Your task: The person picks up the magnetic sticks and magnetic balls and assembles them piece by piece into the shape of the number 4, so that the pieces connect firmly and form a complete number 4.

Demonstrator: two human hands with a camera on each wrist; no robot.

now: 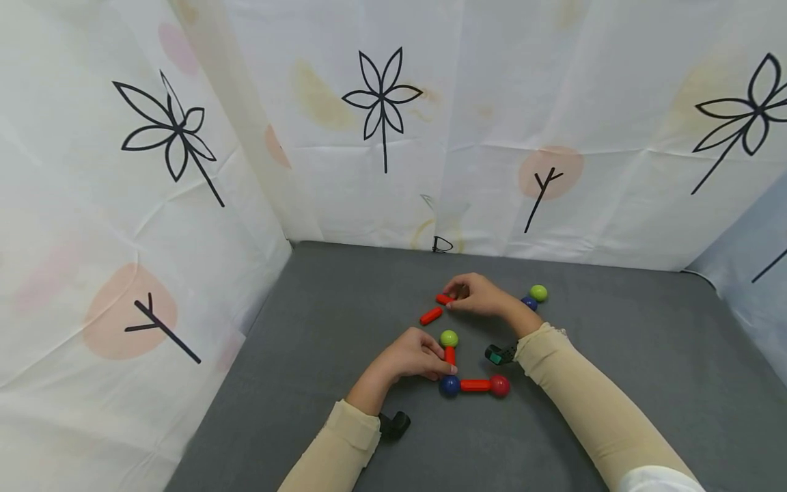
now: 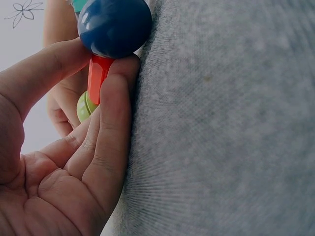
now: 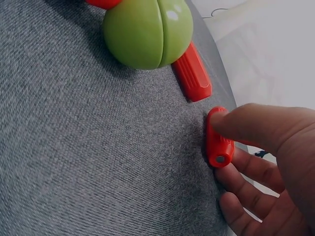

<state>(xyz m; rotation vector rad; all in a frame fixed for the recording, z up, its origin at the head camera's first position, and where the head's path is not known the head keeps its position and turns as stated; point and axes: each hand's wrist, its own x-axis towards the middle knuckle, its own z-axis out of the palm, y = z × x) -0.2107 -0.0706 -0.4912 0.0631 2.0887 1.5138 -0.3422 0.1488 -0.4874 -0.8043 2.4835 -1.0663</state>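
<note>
Across the grey, fabric-textured tabletop (image 1: 344, 301), the left hand's grip (image 1: 410, 354) pinches a blue ball (image 1: 451, 386) where it joins a red stick (image 1: 451, 355). Farther off, the right hand's grip (image 1: 482, 296) pinches a loose red stick (image 3: 220, 142) on that surface. Beyond hang white sheets (image 1: 479, 68) printed with black flowers.

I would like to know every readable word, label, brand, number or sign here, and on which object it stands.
No words, brands or numbers are readable.
"D"-like black outline on white plant-printed fabric backdrop: letter or drawing, unclear.
Black wrist-worn device with teal patch: any marking too small.
Red ridged rods, glossy coloured balls: none seen.
</note>
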